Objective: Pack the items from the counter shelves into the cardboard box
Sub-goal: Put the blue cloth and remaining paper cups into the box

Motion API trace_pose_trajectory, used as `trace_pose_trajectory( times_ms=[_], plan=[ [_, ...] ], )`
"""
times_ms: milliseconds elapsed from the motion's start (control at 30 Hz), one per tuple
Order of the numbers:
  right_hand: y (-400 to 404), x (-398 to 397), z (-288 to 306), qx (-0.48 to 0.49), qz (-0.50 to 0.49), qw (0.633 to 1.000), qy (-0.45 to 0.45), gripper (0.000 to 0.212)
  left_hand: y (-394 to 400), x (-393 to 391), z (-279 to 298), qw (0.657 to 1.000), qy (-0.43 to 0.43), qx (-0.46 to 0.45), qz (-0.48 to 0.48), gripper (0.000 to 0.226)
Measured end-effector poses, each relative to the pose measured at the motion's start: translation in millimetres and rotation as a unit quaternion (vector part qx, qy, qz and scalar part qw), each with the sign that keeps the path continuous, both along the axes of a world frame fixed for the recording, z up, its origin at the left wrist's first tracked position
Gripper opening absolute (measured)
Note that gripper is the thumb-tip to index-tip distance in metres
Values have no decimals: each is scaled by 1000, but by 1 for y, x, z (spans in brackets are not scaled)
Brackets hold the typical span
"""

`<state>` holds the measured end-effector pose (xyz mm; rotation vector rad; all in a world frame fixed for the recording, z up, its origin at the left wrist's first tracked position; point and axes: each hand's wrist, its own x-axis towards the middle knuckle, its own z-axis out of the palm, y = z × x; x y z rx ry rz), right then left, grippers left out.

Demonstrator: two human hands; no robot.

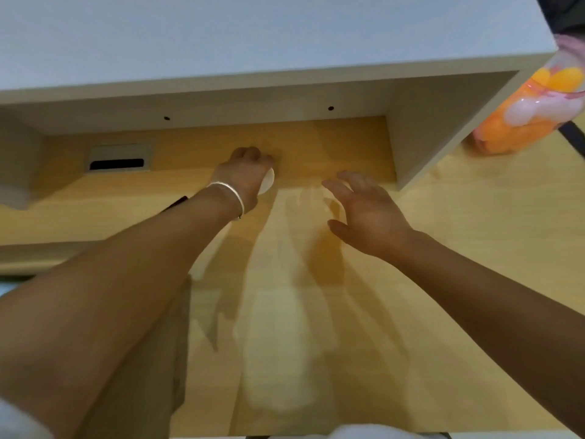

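My left hand (245, 172) reaches under the white counter shelf (285, 80) and is closed around a small white round object (267, 184), which shows only at the edge of my palm. A thin silver bangle sits on that wrist. My right hand (364, 213) hovers over the wooden desk (474, 232) just in front of the shelf opening, fingers spread and holding nothing. A clear bag of orange and white balls (525, 115) lies on the desk to the right of the shelf's side panel. The cardboard box is not in view.
A grey cable grommet (118, 158) with a dark slot is set into the desk at the back left under the shelf. The shelf's right side panel (443, 128) stands between my right hand and the bag. The image is motion-blurred.
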<state>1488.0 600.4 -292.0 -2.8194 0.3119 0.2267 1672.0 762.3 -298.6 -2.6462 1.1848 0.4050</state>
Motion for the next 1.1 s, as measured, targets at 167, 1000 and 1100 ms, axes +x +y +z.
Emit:
trace_pose_trajectory(
  times_ms=[167, 1000, 1100],
  plan=[
    [40, 0, 34, 6, 0, 999, -38, 68, 44, -19, 65, 997, 17, -67, 17, 67],
    [316, -10, 133, 46, 105, 981, -158, 64, 467, -107, 146, 834, 73, -484, 254, 77],
    [325, -13, 127, 32, 77, 984, -160, 69, 519, -83, 137, 839, -22, -458, 294, 75]
  ],
)
